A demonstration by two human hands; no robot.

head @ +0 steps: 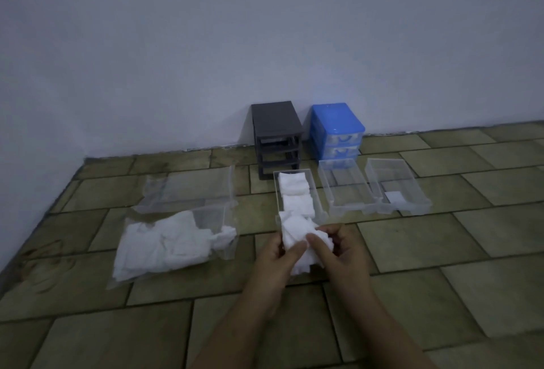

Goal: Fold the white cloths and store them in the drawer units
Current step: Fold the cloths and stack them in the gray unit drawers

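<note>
Cloth (297, 239) pinched between left hand (275, 253) and right hand (334, 248) at near end of clear drawer (319, 200) holding folded cloths (294, 192), beside cloth pile (164, 245), empty drawers (344, 189), grey unit (276, 133), blue unit (335, 130).

Lower centre: a crumpled white cloth (297, 243) is gripped by the left hand (272, 259) and right hand (334, 253). Centre: a clear drawer (319, 206) on the tiled floor (412, 295), two folded cloths (294, 193) laid in it. Left: a clear bag (182, 227) containing a cloth pile (164, 246). Right: two clear drawers (344, 192), side by side. Against the wall (265, 30), upper centre: a grey unit (276, 136), drawers removed, and a blue unit (337, 131) just beside it.
</note>
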